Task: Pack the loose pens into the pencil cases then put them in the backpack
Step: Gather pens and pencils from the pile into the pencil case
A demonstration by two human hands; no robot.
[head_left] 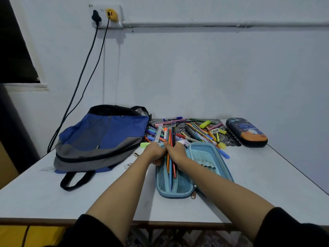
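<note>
Early days here! The right hand (175, 152) has its grip clenched round a bundle of pens (170, 136), feeding them into the open blue pencil case (204, 154) on the table (249, 184). The left hand (154, 154) seems to clasp the case's rim. Plenty left: the loose pile (197, 132) waits behind, the dark pencil case (246, 132) sits closed, and the backpack (101, 136) lies flat, its inside hidden.

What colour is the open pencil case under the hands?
Light blue; the open hard-shell pencil case shows best in the head view.
</note>
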